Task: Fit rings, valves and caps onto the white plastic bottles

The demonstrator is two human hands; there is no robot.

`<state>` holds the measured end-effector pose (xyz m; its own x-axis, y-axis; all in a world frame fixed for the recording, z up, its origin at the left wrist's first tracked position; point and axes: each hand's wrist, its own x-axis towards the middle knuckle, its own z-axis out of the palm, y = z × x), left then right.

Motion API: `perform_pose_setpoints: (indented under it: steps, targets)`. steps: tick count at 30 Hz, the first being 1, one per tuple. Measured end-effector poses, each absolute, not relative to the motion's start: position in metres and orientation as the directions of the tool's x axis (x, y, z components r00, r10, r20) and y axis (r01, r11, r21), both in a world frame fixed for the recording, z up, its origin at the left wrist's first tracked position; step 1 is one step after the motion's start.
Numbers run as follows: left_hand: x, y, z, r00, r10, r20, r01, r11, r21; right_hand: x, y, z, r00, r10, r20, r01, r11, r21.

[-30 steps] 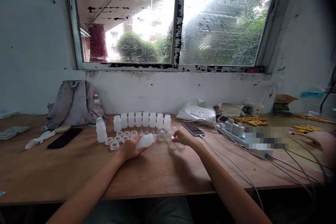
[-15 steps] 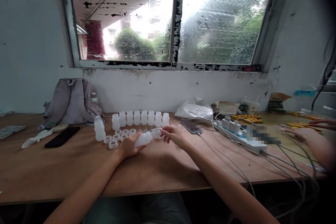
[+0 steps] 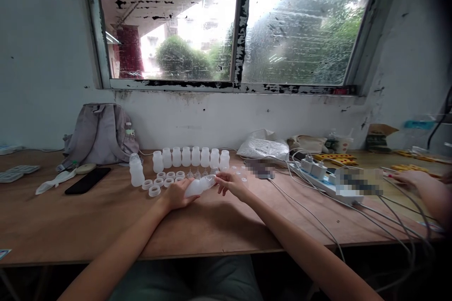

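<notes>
My left hand [image 3: 176, 194] is wrapped round a frosted white baby bottle [image 3: 192, 188], tilted with its mouth end toward the right. A clear, dome-like cap [image 3: 209, 180] is at that end, and my right hand [image 3: 229, 182] pinches it between thumb and fingertips. Several white collar rings [image 3: 154, 191] lie left of the bottle. Just behind it stand small clear pointed pieces, likely nipples [image 3: 189, 173], partly hidden. A row of open white bottles [image 3: 186, 156] runs along the back. One bottle with a clear top [image 3: 136, 171] stands apart on the left.
A black phone [image 3: 88, 180] and grey backpack [image 3: 100, 134] are on the left of the table [image 3: 106, 225]. To the right lie a plastic bag [image 3: 264, 145] and a power strip [image 3: 330, 187] with trailing cables. Another person's hand [image 3: 409, 179] is at far right.
My right hand has brought the clear cap slightly closer to the bottle's mouth and tilted it. My left hand keeps its hold. The view has shifted a little.
</notes>
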<state>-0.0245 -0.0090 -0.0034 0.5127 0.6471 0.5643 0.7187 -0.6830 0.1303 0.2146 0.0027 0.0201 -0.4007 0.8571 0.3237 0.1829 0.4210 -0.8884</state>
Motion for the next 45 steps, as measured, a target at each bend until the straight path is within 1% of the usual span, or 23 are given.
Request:
perform_pose_setpoints:
  steps: [3,7,14,17,19,22,26,28,31,35,37,38,40,42,45]
  targets:
    - [-0.024,-0.009,-0.005,0.532,0.637,0.558,0.701,-0.701,0.132,0.211,0.001,0.015,-0.404,0.864,0.301,0.136,0.382,-0.914]
    - [-0.023,-0.009,-0.008,0.516,0.638,0.572,0.721,-0.684,0.113,0.206,0.002,0.006,-0.378,0.879,0.290,0.061,0.337,-0.940]
    - [-0.023,-0.006,-0.014,0.522,0.617,0.589,0.724,-0.686,0.077,0.204,0.007,0.003,-0.415,0.873,0.255,0.044,0.300,-0.953]
    - [-0.023,-0.005,-0.014,0.534,0.601,0.595,0.718,-0.693,0.055,0.202,0.007,0.002,-0.421,0.869,0.261,-0.005,0.286,-0.958]
    - [-0.022,-0.006,-0.011,0.526,0.610,0.593,0.723,-0.688,0.067,0.200,0.005,0.003,-0.410,0.870,0.274,-0.042,0.282,-0.958]
    - [-0.018,-0.010,-0.005,0.489,0.661,0.569,0.725,-0.670,0.156,0.198,0.003,0.009,-0.367,0.879,0.303,-0.053,0.306,-0.951]
    - [-0.013,-0.014,-0.002,0.511,0.678,0.528,0.642,-0.710,0.290,0.201,0.001,0.021,-0.285,0.891,0.352,-0.071,0.346,-0.935]
    - [-0.012,-0.012,-0.003,0.504,0.703,0.501,0.627,-0.697,0.347,0.204,0.001,0.024,-0.274,0.896,0.349,-0.075,0.342,-0.937]
    - [-0.014,-0.007,-0.004,0.489,0.751,0.444,0.579,-0.660,0.479,0.206,0.001,0.020,-0.304,0.904,0.302,-0.028,0.308,-0.951]
    - [-0.021,0.001,-0.004,0.494,0.783,0.378,0.417,-0.595,0.687,0.203,0.006,0.007,-0.402,0.896,0.186,0.084,0.238,-0.968]
    - [-0.024,0.005,-0.004,0.492,0.797,0.351,0.358,-0.552,0.753,0.201,0.008,0.001,-0.454,0.877,0.158,0.141,0.246,-0.959]
    - [-0.026,0.007,-0.005,0.483,0.805,0.344,0.352,-0.538,0.766,0.200,0.010,-0.001,-0.470,0.869,0.153,0.162,0.256,-0.953]
    - [-0.029,0.010,-0.004,0.448,0.823,0.349,0.394,-0.532,0.750,0.200,0.012,-0.003,-0.482,0.863,0.153,0.183,0.270,-0.945]
    - [-0.032,0.010,-0.004,0.415,0.828,0.376,0.460,-0.548,0.699,0.201,0.013,-0.004,-0.487,0.860,0.153,0.192,0.276,-0.942]
    - [-0.035,0.009,-0.003,0.421,0.809,0.411,0.515,-0.586,0.625,0.202,0.015,-0.005,-0.489,0.859,0.151,0.217,0.287,-0.933]
